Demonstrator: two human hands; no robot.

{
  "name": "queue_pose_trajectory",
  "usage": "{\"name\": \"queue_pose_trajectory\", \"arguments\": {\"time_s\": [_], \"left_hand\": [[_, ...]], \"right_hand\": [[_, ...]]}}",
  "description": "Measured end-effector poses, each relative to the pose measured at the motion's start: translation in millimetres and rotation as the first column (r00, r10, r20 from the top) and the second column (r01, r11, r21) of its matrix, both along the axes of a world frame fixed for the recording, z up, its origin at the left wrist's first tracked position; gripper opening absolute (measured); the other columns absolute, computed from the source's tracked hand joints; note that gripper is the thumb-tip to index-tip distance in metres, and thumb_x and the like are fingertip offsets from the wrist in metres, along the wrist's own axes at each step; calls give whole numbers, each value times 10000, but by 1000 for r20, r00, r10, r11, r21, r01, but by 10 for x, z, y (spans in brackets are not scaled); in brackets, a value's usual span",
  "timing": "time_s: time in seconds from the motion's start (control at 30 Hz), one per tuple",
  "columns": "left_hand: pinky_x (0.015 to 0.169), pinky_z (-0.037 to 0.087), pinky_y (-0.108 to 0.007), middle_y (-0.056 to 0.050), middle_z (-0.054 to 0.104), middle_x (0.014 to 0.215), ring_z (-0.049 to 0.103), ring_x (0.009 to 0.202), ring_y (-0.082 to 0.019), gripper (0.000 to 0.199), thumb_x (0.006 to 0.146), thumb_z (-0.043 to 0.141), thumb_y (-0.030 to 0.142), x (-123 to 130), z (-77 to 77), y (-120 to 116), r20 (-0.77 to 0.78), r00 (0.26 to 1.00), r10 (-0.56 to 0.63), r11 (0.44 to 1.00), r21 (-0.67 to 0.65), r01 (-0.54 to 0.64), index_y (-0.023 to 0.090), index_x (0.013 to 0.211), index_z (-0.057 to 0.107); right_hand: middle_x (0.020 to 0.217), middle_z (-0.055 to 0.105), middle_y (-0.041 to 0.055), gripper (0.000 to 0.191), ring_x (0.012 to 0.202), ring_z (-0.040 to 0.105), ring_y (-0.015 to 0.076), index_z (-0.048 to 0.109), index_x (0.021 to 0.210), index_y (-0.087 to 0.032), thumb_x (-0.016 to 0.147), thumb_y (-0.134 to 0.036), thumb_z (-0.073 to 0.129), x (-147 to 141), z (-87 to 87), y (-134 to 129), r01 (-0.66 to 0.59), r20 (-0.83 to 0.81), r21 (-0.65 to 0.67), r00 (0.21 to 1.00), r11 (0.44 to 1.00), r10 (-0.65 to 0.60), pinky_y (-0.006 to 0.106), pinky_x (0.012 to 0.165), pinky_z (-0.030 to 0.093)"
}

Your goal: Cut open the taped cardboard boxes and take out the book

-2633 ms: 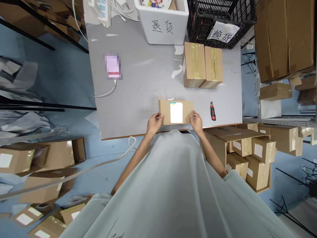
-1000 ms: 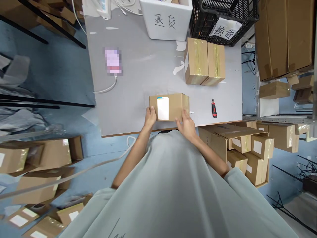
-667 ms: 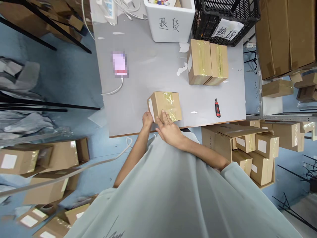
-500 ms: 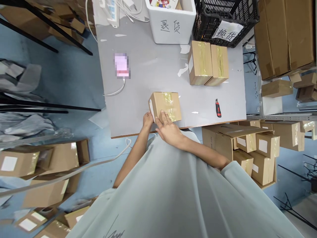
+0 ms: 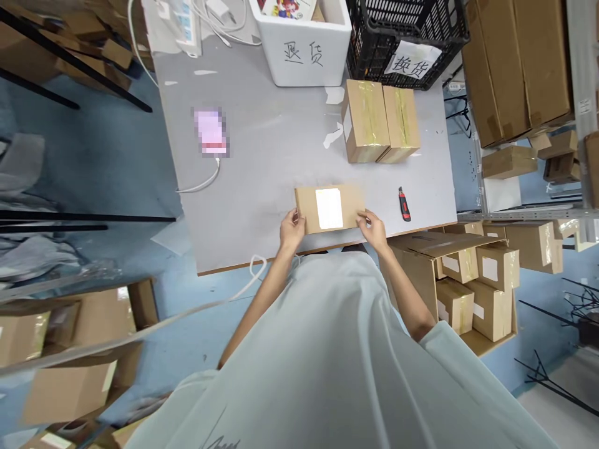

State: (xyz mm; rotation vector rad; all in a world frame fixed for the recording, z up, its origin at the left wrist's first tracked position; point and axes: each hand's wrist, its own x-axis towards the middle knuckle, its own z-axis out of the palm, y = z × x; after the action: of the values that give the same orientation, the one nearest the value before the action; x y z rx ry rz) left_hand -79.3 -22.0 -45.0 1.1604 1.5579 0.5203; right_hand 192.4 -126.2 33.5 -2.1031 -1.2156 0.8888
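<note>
Since the frame half a second ago, the box (image 5: 308,212) has turned so that its white label faces up instead of toward the left, and the right hand (image 5: 373,229) has gone from the taped face to the right end. The grey table (image 5: 250,146) spreads beneath it all, with a black crate (image 5: 369,53) and a white tub (image 5: 306,68) standing side by side at the far edge. In front of the crate, two taped cartons (image 5: 382,121) stand next to each other. The box lies between the hands at the near edge of the table, its long axis running left to right, roughly along that edge; whether it rests on the surface or is lifted a little, I cannot tell. The left hand (image 5: 292,232) grips its left end, the right hand pinches the right end near the close corner, and neither is nearer than the other. A red and black knife (image 5: 404,204) lies to the right, apart from the right hand. The tub reads 退货 in handwriting, and the paper sign (image 5: 412,59) on the crate reads 换货; the box's label (image 5: 329,209) is washed out, its print unreadable.
</note>
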Motion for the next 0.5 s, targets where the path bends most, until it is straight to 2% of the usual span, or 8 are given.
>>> {"name": "queue_pose_trajectory", "arguments": {"time_s": [0.07, 0.13, 0.23, 0.3, 0.33, 0.37, 0.43, 0.5], "left_hand": [[1179, 610, -467, -145, 840, 1348, 787, 1309, -329, 529, 990, 697, 361, 46, 81, 7, -55, 998, 17, 1000, 19, -16, 209, 1496, 738], [1198, 597, -464, -150, 819, 1415, 779, 1336, -326, 493, 1004, 673, 341, 57, 135, 14, -102, 994, 46, 999, 12, -45, 210, 1476, 726], [1184, 612, -469, -173, 797, 1440, 795, 1293, -321, 461, 1024, 668, 344, 80, 196, -9, -191, 979, 72, 993, -79, -89, 181, 1455, 678], [1206, 604, -527, -212, 782, 1433, 786, 1306, -359, 514, 995, 717, 338, 149, 237, -40, -272, 959, 83, 982, -140, -125, 141, 1463, 638], [1250, 574, -559, -244, 754, 1471, 753, 1378, -389, 578, 969, 749, 328, 207, 256, -48, -312, 945, 95, 980, -139, -144, 117, 1490, 612], [1311, 522, -585, -282, 703, 1543, 687, 1488, -419, 668, 940, 778, 318, 286, 272, -44, -345, 931, 116, 982, -100, -159, 90, 1535, 577], [1433, 369, -588, -334, 535, 1730, 468, 1707, -444, 857, 913, 813, 320, 510, 283, 31, -361, 918, 164, 986, 60, -153, 53, 1654, 477], [1494, 240, -567, -322, 393, 1847, 301, 1801, -432, 977, 924, 833, 364, 830, 257, 230, -303, 934, 187, 966, 228, -119, 66, 1744, 394]], "right_hand": [[1561, 785, 147, 317, 1550, 689, 327, 860, 1272, -243, 1063, -411, 691, 125, -124, 1, 13, -53, 6, 999, 1000, -12, 531, 1300, 587], [1600, 760, 145, 332, 1557, 686, 313, 860, 1285, -247, 1062, -428, 695, 179, -225, -15, -7, -114, 44, 993, 999, 12, 506, 1291, 598], [1597, 754, 144, 352, 1584, 662, 322, 860, 1281, -254, 1038, -478, 740, 222, -371, -60, -42, -220, 45, 974, 998, 51, 505, 1254, 632], [1552, 777, 139, 354, 1552, 687, 338, 863, 1244, -267, 1006, -518, 787, 283, -471, -84, -71, -300, 9, 951, 997, 71, 519, 1221, 655], [1543, 780, 137, 367, 1507, 721, 342, 861, 1238, -271, 994, -539, 804, 337, -519, -86, -89, -346, -3, 935, 996, 82, 520, 1203, 666], [1560, 769, 140, 398, 1451, 757, 341, 853, 1255, -272, 985, -563, 815, 414, -564, -76, -102, -394, -5, 915, 995, 92, 515, 1182, 677], [1637, 712, 157, 529, 1352, 809, 334, 810, 1367, -270, 972, -622, 823, 652, -636, -2, -88, -463, 13, 883, 996, 84, 497, 1136, 698], [1721, 628, 201, 740, 1281, 833, 329, 706, 1538, -253, 953, -691, 824, 1012, -682, 163, 17, -469, 42, 883, 999, 5, 481, 1088, 710]]}}
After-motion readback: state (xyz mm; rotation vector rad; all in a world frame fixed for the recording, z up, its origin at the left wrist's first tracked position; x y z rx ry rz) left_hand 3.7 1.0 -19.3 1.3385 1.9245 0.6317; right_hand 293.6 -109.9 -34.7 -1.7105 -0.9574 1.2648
